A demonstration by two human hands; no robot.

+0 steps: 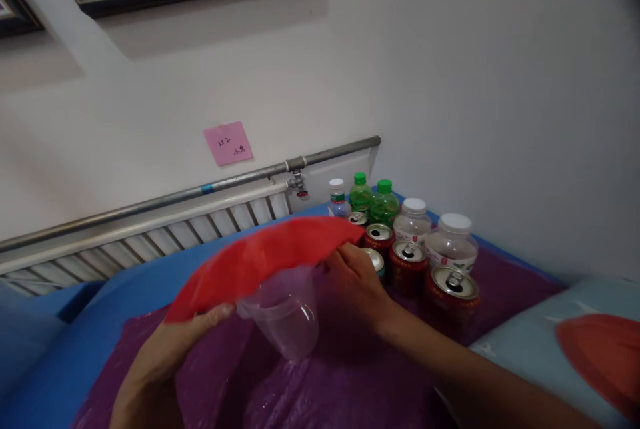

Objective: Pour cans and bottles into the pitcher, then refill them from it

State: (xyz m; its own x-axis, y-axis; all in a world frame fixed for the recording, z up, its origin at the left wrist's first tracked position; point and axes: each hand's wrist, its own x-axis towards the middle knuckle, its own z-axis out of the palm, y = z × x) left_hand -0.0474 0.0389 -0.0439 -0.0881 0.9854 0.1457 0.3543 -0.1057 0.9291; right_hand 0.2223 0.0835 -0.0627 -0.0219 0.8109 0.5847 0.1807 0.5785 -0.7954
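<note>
A thin, smooth red sheet (265, 256) is stretched between my two hands, arched in the middle and slightly blurred. My left hand (195, 329) grips its lower left edge, with the thumb showing and the other fingers hidden beneath. At the opposite end, my right hand (357, 279) pinches the right edge with curled fingers. Below the red sheet a clear plastic tub (295, 329) leans at a tilt, its upper part partly covered by the sheet. Whether either hand touches the tub cannot be made out.
Several drink cans (407, 269) stand right of my right hand, beside green-capped bottles (384, 202) and white-capped jars (453, 242). A purple plastic sheet (330, 389) covers the blue surface (113, 312). Another red piece (605, 356) lies right. A radiator (220, 222) lines the wall.
</note>
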